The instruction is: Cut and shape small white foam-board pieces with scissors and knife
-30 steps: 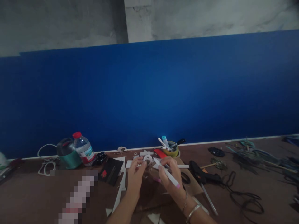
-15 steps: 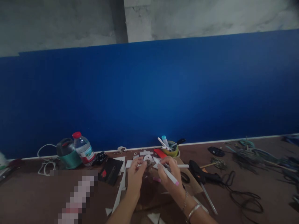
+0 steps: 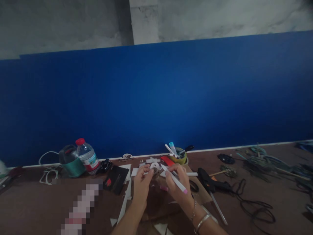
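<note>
My left hand [image 3: 142, 184] is closed in a pinch on a small white round piece [image 3: 154, 167] held just above the brown table [image 3: 36, 205]. My right hand [image 3: 178, 186] grips a white marker with a pink end [image 3: 174, 180], its tip pointing at the round piece. Both hands meet at the lower middle of the view. White foam-board scraps [image 3: 127, 191] lie under and around them, and a small pink cap [image 3: 164, 188] lies between the hands.
A yellow cup of markers [image 3: 179, 156] and a red item [image 3: 167, 160] stand behind the hands. A black glue gun [image 3: 210, 182] and cables [image 3: 256, 209] lie right. A water bottle [image 3: 86, 156], green container [image 3: 70, 161] and black card [image 3: 116, 179] are left. A blue panel backs the table.
</note>
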Demonstrator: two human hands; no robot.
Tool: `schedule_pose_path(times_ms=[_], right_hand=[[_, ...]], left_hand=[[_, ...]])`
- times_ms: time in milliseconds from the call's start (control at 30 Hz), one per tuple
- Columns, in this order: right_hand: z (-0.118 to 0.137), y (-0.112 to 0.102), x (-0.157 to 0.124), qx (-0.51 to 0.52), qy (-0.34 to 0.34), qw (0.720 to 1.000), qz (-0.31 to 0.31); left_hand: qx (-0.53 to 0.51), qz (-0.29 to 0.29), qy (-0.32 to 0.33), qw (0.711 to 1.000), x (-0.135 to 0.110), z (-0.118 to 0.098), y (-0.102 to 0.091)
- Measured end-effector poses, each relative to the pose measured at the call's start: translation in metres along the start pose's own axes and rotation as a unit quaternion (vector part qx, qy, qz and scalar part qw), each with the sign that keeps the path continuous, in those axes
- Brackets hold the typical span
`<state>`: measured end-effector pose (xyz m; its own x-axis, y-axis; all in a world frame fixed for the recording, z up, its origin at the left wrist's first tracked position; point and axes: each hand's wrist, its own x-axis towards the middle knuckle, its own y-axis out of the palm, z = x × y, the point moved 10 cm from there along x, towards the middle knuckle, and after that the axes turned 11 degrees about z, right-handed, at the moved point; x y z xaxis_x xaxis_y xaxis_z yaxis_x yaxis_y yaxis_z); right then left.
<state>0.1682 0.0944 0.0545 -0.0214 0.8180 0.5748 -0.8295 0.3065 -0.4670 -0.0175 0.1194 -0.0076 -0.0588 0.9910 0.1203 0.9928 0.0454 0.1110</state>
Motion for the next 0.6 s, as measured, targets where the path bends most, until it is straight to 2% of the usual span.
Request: schedule_pose_path(times_ms=[167,367,600], right_hand=[[0.0060,0.0012,0.0007,-0.002,-0.022,1.000,0.006],[0.0010,-0.0008,0.0005,-0.001,-0.004,1.000,-0.003],[0.0068,0.0008,0.0008,0.000,-0.028,1.000,0.010]], left_hand=[[0.006,-0.006,0.006,1.000,0.0008,-0.0012,-0.0015],[-0.008,-0.006,-0.001,1.000,0.0003,-0.0004,-0.0007],[-0.003,-0.006,0.002,1.000,0.0011,0.0010,-0.0010]])
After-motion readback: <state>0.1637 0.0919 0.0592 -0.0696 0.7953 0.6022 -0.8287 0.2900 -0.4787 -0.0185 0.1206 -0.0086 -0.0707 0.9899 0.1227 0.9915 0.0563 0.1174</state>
